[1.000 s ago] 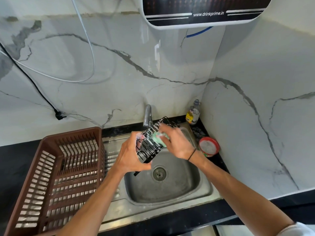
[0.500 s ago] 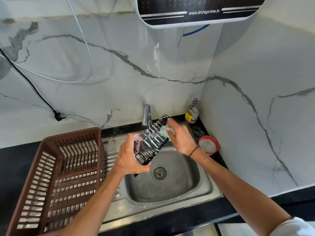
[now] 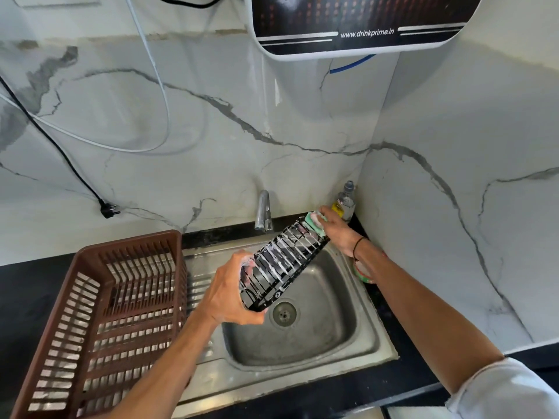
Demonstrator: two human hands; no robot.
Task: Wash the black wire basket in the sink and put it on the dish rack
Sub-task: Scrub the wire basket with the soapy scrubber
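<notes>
Marble-walled kitchen, black bench [image 3: 18, 285] | left hand [image 3: 225, 293] grasps wire basket [image 3: 279, 267] low end over sink [image 3: 305, 346] | right hand [image 3: 337, 229] clenches sponge [image 3: 316, 220] at high end | long axis slants up-right | dish rack [image 3: 99, 322] on left-hand side, nearer left hand

The scene is bright and evenly lit, with soft daylight that seems to come from the right of the frame. The marble wall [image 3: 211, 122] shows a pale vertical glare streak near centre, and the water purifier [image 3: 357, 22] casts a soft shadow below it. Wide-angle distortion bends edges toward the corners. Focus is mostly sharp, with slight softness at the margins.
</notes>
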